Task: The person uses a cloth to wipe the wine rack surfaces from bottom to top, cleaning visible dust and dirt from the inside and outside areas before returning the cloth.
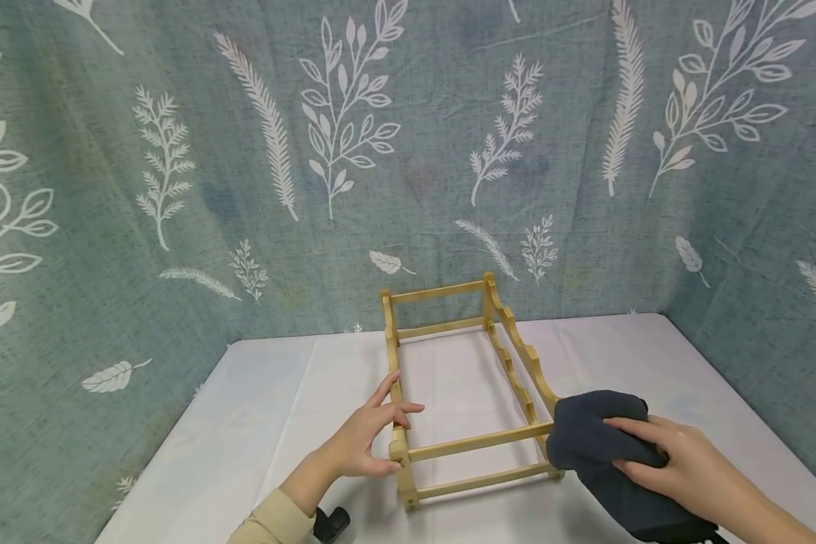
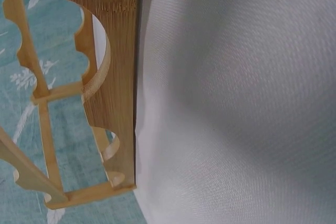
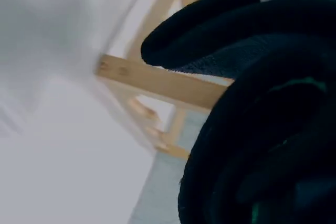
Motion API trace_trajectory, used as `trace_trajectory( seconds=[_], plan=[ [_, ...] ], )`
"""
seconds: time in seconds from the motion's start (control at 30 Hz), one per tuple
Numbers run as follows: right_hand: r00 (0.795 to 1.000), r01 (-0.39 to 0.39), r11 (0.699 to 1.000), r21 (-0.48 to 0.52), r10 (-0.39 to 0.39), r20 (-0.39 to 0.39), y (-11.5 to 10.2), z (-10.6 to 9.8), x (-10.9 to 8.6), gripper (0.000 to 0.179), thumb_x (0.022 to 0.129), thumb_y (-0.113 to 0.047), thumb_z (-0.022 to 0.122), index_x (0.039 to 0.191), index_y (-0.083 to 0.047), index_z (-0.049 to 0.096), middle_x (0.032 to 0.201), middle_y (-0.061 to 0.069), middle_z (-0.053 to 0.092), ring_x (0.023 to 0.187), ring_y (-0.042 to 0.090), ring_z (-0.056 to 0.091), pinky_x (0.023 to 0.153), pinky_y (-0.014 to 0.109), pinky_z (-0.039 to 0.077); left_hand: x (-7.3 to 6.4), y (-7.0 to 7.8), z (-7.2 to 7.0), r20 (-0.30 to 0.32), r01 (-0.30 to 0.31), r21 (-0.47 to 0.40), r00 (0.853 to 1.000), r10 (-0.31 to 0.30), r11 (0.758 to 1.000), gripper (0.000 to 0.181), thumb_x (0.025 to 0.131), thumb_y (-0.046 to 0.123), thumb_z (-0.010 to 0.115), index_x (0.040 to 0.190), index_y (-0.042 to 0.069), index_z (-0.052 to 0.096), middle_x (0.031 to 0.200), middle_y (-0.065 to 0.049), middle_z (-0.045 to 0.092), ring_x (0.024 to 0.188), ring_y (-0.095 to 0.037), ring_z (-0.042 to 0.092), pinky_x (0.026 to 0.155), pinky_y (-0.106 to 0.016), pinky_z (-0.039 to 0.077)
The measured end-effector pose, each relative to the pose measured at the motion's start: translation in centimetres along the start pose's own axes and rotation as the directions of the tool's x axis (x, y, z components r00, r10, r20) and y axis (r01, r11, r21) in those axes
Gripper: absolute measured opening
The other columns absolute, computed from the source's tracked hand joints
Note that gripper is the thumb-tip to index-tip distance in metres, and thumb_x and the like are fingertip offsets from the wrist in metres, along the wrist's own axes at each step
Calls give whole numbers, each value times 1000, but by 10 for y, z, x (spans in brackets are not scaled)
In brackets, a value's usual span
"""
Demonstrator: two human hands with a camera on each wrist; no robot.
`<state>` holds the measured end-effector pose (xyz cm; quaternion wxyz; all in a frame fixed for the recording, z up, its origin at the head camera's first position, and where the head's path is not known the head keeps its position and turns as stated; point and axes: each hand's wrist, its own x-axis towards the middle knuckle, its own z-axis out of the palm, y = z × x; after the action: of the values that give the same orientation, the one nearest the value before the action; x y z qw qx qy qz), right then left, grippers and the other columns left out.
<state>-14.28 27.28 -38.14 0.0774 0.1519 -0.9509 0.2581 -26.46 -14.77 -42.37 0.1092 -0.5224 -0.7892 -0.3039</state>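
A light wooden rack (image 1: 479, 442) with scalloped side rails stands on the white tabletop. My left hand (image 1: 357, 446) holds its near left corner, thumb at the front post and fingers over the left rail. In my right hand (image 1: 687, 461) is a bunched dark navy cloth (image 1: 601, 438), gripped between thumb and fingers. The cloth covers the rack's near right corner. In the left wrist view the rack's scalloped rail (image 2: 118, 40) runs along the table. Folds of the dark cloth (image 3: 262, 114), with a white printed label, overlap a rack bar (image 3: 163, 85) in the right wrist view.
A grey-green curtain (image 1: 442, 151) with white leaf prints hangs behind and on both sides of the white tabletop (image 1: 279, 423). A small black piece (image 1: 331, 523) shows beside the left wrist at the front edge of view.
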Motion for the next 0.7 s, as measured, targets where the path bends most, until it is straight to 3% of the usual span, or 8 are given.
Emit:
trace_trajectory(
  seconds=[0.13, 0.3, 0.37, 0.47, 0.57, 0.7],
  plan=[
    [983, -60, 998, 3, 59, 173, 2, 15, 5, 46, 75, -28, 73, 116, -9, 61, 107, 16, 60, 93, 33, 61, 69, 41, 53, 0, 1, 0, 9, 3, 1, 1000, -3, 1000, 39, 78, 53, 57, 93, 18, 49, 127, -2, 56, 139, -37, 6, 90, -53, 44],
    [910, -203, 978, 55, 168, 379, 15, 46, 15, 45, 74, -24, 74, 112, -4, 62, 109, 20, 61, 100, 40, 57, 79, 54, 47, 0, 1, -1, 12, 11, 2, 1000, -11, 1000, 38, 78, 53, 56, 93, 18, 49, 127, -1, 56, 140, -35, 5, 90, -53, 44],
    [884, -242, 966, 86, 184, 430, 19, 57, 17, 44, 74, -21, 74, 110, 0, 62, 109, 20, 62, 101, 40, 57, 81, 56, 45, 0, 2, -1, 10, 10, 3, 1000, -10, 1000, 37, 77, 51, 58, 93, 18, 49, 127, -1, 56, 140, -34, 5, 91, -54, 43],
    [862, -280, 955, 94, 207, 463, 24, 68, 19, 43, 74, -20, 74, 109, 2, 63, 109, 19, 63, 101, 38, 57, 82, 57, 45, 0, 2, -1, 10, 6, 3, 1000, -6, 1000, 36, 76, 48, 59, 93, 18, 49, 127, -2, 57, 140, -34, 5, 91, -54, 43],
    [866, -262, 960, 98, 189, 463, 25, 65, 18, 41, 73, -20, 74, 108, 0, 64, 108, 17, 64, 100, 37, 58, 81, 57, 45, 1, 2, -2, 11, 4, 1, 1000, -4, 1000, 36, 76, 47, 60, 93, 17, 49, 127, -2, 57, 140, -34, 6, 92, -54, 42],
    [898, -161, 980, 121, 94, 430, 21, 39, 17, 41, 75, -24, 73, 109, -2, 64, 107, 17, 64, 98, 38, 59, 77, 55, 48, 1, 3, -3, 15, 13, 2, 1000, -13, 1000, 35, 75, 46, 60, 93, 18, 49, 127, -2, 56, 140, -34, 6, 91, -53, 43]
  ],
)
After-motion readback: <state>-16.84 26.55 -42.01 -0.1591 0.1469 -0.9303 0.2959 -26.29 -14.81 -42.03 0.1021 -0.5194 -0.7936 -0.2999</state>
